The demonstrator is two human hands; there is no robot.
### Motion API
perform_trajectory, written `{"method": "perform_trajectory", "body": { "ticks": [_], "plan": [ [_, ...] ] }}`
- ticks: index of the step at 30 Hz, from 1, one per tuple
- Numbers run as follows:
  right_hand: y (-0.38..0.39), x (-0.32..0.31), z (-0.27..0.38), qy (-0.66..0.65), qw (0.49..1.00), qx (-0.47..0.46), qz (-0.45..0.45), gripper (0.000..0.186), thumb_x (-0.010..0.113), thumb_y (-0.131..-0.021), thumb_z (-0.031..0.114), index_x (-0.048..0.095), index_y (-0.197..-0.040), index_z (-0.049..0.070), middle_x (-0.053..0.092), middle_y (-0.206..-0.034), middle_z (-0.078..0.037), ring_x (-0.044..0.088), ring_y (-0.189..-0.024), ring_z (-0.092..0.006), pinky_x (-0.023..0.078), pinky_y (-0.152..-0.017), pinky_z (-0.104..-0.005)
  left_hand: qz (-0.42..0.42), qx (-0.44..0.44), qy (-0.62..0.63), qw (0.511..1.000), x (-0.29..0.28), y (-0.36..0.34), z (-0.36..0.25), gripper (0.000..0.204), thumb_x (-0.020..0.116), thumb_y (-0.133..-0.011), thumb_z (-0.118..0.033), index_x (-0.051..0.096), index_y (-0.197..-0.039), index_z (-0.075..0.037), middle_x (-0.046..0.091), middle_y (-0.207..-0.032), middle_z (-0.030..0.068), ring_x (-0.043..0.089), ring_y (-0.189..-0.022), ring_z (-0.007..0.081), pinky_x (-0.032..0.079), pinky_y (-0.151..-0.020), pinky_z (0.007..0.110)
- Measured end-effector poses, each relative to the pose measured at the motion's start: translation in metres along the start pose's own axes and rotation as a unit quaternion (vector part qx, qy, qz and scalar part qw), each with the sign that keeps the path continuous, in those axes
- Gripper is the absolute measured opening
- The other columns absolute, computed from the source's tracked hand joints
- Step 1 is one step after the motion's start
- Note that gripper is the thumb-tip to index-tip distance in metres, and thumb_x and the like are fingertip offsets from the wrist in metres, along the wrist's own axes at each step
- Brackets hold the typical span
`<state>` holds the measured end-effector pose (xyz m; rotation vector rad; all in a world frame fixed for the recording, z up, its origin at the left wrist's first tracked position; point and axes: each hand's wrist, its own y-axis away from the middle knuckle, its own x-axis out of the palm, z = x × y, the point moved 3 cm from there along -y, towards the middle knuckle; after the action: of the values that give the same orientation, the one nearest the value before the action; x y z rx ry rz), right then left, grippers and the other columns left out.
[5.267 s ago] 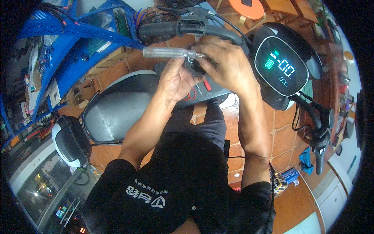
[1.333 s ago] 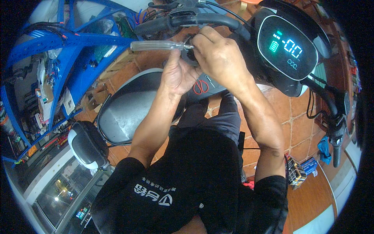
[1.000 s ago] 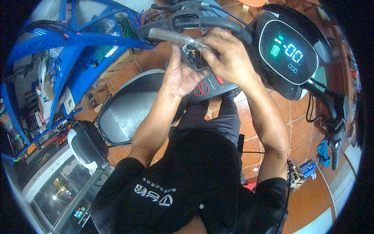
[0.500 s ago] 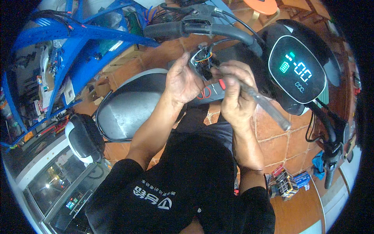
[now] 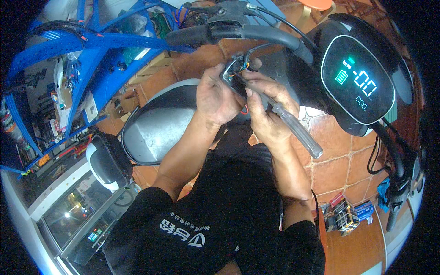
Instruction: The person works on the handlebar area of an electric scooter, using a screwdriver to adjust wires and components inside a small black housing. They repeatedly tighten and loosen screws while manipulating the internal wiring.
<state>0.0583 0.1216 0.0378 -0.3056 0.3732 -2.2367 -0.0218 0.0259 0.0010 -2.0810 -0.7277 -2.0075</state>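
A: Grips?
B: Left hand (image 5: 213, 100) pinches the open, wired switch housing (image 5: 234, 80); right hand (image 5: 269, 109) closed round clear-handled screwdriver (image 5: 300, 131).
A: Lie?
B: Housing up-left of right hand; screwdriver slants toward it, handle lower right. Tip contact: can't tell.

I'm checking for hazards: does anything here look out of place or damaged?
The black casing in the left hand looks odd: it sits open, apart from the handlebar, showing coloured wires usually kept covered, while the display is lit.

The left hand (image 5: 217, 101) holds, cupped, while the right hand (image 5: 267, 123) grips, curled, just beside it.
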Motion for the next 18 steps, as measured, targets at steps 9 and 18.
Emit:
{"method": "perform_trajectory", "body": {
  "ticks": [9,18],
  "plan": [
    [-0.004,0.006,0.003,0.029,0.999,-0.034,-0.006,0.014,0.066,-0.08,-0.004,0.061,-0.093,-0.001,0.069,-0.095,-0.018,0.069,-0.088,-0.0274,0.055,-0.079,-0.0336,0.008,0.035,-0.035,0.999,0.006,-0.001,0.0,0.053,0.041,-0.093,-0.038,0.048,-0.13,0.0,0.055,-0.127,0.0194,0.057,-0.113,0.0294,0.043,-0.101,0.043],
    [-0.005,0.007,0.002,0.043,0.998,-0.055,0.001,0.017,0.067,-0.077,-0.005,0.061,-0.091,0.001,0.069,-0.093,-0.016,0.069,-0.084,-0.0279,0.055,-0.074,-0.0335,0.006,0.048,-0.089,0.995,0.008,-0.006,0.0,0.052,0.041,-0.093,-0.04,0.052,-0.124,0.0,0.06,-0.12,0.016,0.057,-0.11,0.0276,0.044,-0.099,0.042]
  ]
}}
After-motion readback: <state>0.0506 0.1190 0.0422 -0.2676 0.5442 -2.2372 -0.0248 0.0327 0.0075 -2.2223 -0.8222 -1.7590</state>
